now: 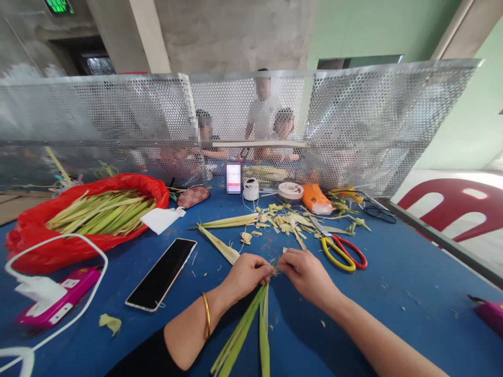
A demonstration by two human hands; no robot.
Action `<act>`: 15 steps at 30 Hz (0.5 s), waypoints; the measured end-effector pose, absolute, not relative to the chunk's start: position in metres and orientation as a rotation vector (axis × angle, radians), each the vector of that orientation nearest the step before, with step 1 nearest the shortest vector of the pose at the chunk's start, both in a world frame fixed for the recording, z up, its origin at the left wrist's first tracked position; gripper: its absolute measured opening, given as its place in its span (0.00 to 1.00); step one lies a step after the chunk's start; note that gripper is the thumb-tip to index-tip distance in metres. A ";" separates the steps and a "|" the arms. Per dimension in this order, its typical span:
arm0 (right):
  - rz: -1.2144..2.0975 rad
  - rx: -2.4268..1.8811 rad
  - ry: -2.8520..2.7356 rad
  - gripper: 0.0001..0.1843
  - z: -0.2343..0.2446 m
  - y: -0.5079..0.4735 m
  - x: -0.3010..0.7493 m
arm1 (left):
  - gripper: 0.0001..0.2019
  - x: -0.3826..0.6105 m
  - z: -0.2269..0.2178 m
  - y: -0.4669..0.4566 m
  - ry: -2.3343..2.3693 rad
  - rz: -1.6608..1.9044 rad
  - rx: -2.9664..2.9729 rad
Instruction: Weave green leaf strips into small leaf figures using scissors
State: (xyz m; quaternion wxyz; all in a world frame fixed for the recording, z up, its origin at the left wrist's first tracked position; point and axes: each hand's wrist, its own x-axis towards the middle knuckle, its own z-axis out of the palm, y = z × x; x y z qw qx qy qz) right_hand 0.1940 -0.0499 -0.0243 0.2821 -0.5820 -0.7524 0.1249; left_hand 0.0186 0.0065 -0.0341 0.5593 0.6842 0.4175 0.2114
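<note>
My left hand and my right hand meet over the blue table, both pinching the top end of several long green palm-leaf strips that trail down toward me. A gold bangle circles my left wrist. Cut leaf scraps lie just beyond my hands. Scissors with one yellow and one red handle rest to the right of the scraps.
A red bag of leaf strips sits at the left, a black phone and a pink power bank with white cable nearer me. Thread spool, tape roll and orange item stand by the perforated metal screen. People sit behind it.
</note>
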 end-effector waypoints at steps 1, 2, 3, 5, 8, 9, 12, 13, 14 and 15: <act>0.379 -1.573 -1.964 0.12 -0.025 -0.049 0.196 | 0.13 0.019 -0.033 0.006 0.983 0.495 1.596; 0.428 -1.580 -1.916 0.12 -0.026 -0.049 0.198 | 0.12 0.019 -0.033 0.006 0.983 0.493 1.584; 0.479 -1.575 -1.878 0.12 -0.026 -0.048 0.200 | 0.12 0.019 -0.032 0.006 0.983 0.489 1.575; 0.571 -1.551 -1.846 0.10 -0.024 -0.049 0.200 | 0.12 0.019 -0.032 0.006 0.987 0.483 1.569; 0.582 -1.574 -1.885 0.05 -0.021 -0.051 0.194 | 0.12 0.019 -0.032 0.006 0.988 0.481 1.569; 0.534 -1.598 -1.910 0.04 -0.020 -0.052 0.191 | 0.11 0.019 -0.032 0.007 0.986 0.482 1.570; 0.374 -1.626 -1.983 0.08 -0.021 -0.053 0.186 | 0.11 0.019 -0.031 0.007 0.988 0.485 1.575; 0.357 -1.618 -1.986 0.09 -0.021 -0.053 0.186 | 0.11 0.019 -0.030 0.007 0.987 0.487 1.571; 0.365 -1.606 -1.979 0.10 -0.022 -0.053 0.186 | 0.11 0.018 -0.029 0.007 0.984 0.489 1.562; 0.391 -1.593 -1.965 0.10 -0.021 -0.053 0.186 | 0.11 0.018 -0.029 0.007 0.980 0.492 1.550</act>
